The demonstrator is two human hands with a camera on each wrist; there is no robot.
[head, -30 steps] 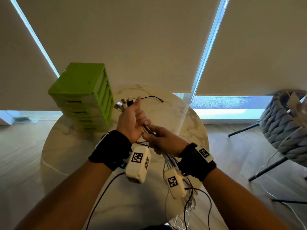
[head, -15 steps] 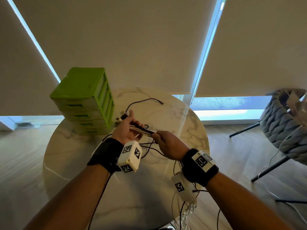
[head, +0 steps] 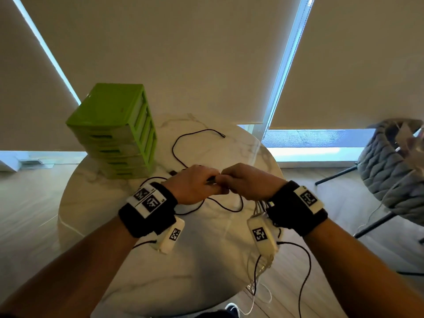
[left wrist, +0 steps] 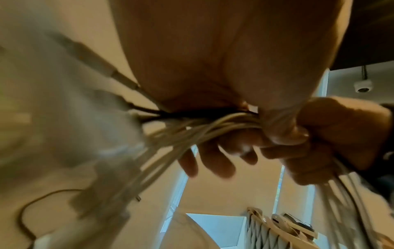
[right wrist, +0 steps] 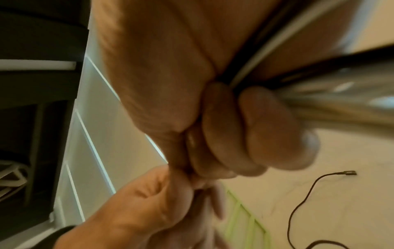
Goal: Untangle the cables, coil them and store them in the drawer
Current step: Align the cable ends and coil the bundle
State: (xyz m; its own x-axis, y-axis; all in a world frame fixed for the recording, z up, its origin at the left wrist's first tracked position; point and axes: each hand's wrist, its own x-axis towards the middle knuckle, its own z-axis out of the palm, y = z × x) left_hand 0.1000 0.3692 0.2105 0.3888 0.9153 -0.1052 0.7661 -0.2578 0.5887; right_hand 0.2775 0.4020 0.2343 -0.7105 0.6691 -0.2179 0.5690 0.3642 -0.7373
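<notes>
Cables bunched between both hands above the table. Left hand and right hand each fisted round the bundle, knuckles nearly touching. Advice: slide hands apart slowly, free one strand, avoid tightening knots. Drawer unit closed.

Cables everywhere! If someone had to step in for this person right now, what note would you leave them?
Left hand: grips the cable bundle.
Right hand: grips the same bundle, fists side by side above the table.
A black cable lies loose on the table beside the green drawer unit, all drawers closed.
Done: nothing stored yet.
Left: untangle, coil, open a drawer, store.
</notes>
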